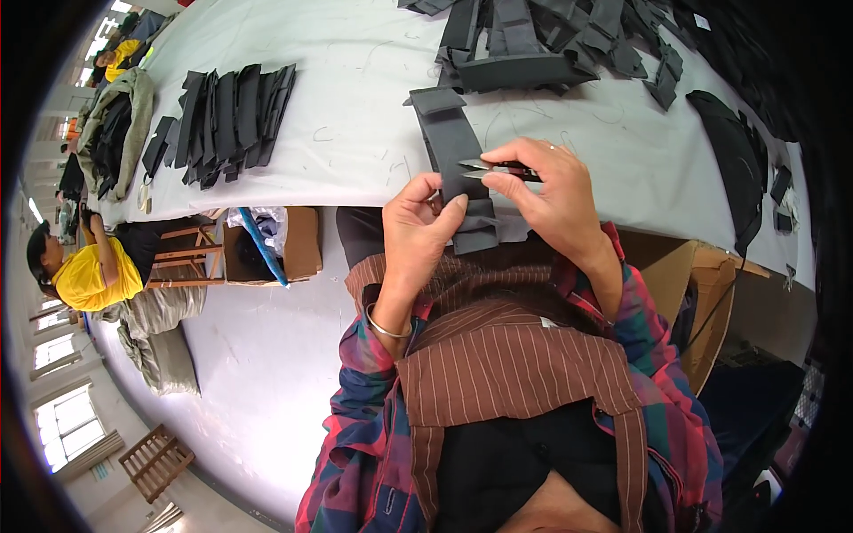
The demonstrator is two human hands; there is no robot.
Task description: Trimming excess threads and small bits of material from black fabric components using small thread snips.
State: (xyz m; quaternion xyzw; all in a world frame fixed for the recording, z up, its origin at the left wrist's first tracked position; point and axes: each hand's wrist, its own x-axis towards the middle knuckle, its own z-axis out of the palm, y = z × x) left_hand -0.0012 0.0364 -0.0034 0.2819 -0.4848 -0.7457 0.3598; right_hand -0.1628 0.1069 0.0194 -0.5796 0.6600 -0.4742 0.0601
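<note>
1. Head view, nearest: the person's brown striped apron (515, 364) over a plaid shirt fills the lower centre; a metal bangle (388, 329) sits on the left wrist.
2. Left hand (418, 226): fingers pressed together on the near end of a dark grey fabric strip (453, 147), thumb on top, pinching it at the bench (355, 115) edge.
3. Right hand (546, 182): fingers closed around small thread snips (487, 167); the blades point left and touch the strip just above the left thumb.
4. Strip: runs from the near bench edge away from the person, flat on the white bench cover, far end folded over.
5. Below the bench edge, left: an open cardboard box (298, 244) with a blue tube and plastic in it, beside a wooden stool (187, 258). Right: a larger cardboard box (702, 302).
6. Mid bench, left: a fanned row of dark fabric pieces (231, 120).
7. Far bench: a heap of similar grey pieces (551, 40); a black item (737, 160) lies at the right.
8. Far left: a second person in a yellow shirt (89, 275), seated, well apart.
</note>
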